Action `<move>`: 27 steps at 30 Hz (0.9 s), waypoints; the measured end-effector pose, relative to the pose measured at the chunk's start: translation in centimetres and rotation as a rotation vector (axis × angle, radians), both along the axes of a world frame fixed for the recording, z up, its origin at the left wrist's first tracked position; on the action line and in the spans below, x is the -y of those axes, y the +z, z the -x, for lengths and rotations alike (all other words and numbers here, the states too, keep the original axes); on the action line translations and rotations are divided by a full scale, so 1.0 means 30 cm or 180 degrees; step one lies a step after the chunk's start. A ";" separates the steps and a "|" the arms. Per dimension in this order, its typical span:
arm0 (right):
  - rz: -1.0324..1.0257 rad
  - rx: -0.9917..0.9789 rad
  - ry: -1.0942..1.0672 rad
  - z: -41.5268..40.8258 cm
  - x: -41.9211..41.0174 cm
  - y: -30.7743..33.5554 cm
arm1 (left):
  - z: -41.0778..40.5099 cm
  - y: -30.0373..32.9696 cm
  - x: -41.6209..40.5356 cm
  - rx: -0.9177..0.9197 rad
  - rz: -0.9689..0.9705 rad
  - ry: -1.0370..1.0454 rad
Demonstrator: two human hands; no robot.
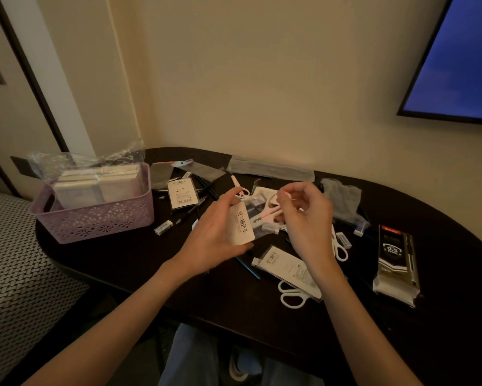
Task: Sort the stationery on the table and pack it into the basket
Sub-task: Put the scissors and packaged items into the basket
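Head view looks down on a dark oval table (128, 263) where our 2 hands meet above the clutter. Our left hand (214, 240) grips a clear packet (244, 227) with a white label of black print; thumb and fingers curl around its lower edge. The packet is a long flat sleeve, and its long axis runs from near-left up to far-right, toward our right hand (304, 218). Out of its far end come pale pink scissors (270, 211), lying along the same slant with the handles at the far-right. The right fingers are curled together at those handles and seem to pinch them, though blur hides the exact contact.

At the left edge of the table stands a lilac basket (95, 221) with a cut-out flower pattern; it already holds flat packs in crumpled plastic wrap. A second labelled packet (288, 267) lies near us, with white scissor handles (291, 295) sticking out toward us. A black pen box (397, 260) marked 0.5 mm lies at the right, pointing away from us. Small white erasers (163, 227) rest just beside the basket.
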State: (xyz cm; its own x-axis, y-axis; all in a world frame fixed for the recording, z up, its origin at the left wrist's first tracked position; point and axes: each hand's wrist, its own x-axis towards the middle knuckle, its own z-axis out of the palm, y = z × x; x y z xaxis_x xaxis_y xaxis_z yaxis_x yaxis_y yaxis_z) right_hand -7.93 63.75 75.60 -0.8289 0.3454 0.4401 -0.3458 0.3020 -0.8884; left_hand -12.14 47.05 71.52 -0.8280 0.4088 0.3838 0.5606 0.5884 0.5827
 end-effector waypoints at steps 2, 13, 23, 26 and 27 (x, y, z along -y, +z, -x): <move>-0.0169 0.0183 0.0117 -0.003 -0.011 0.003 | -0.001 -0.003 -0.002 0.0019 -0.0077 0.0020; -0.0886 0.0259 -0.0843 0.007 -0.012 -0.020 | -0.021 -0.027 -0.022 -0.0015 -0.0009 -0.0017; -0.1078 0.0227 -0.0942 0.030 0.017 -0.062 | -0.044 -0.026 -0.030 -0.0120 -0.0193 -0.0048; -0.0874 0.0388 -0.0712 0.041 0.014 -0.053 | -0.044 -0.028 -0.032 -0.0190 -0.0275 -0.0032; -0.0818 0.0449 -0.0568 0.044 0.016 -0.050 | -0.043 -0.028 -0.034 -0.0224 -0.0299 -0.0026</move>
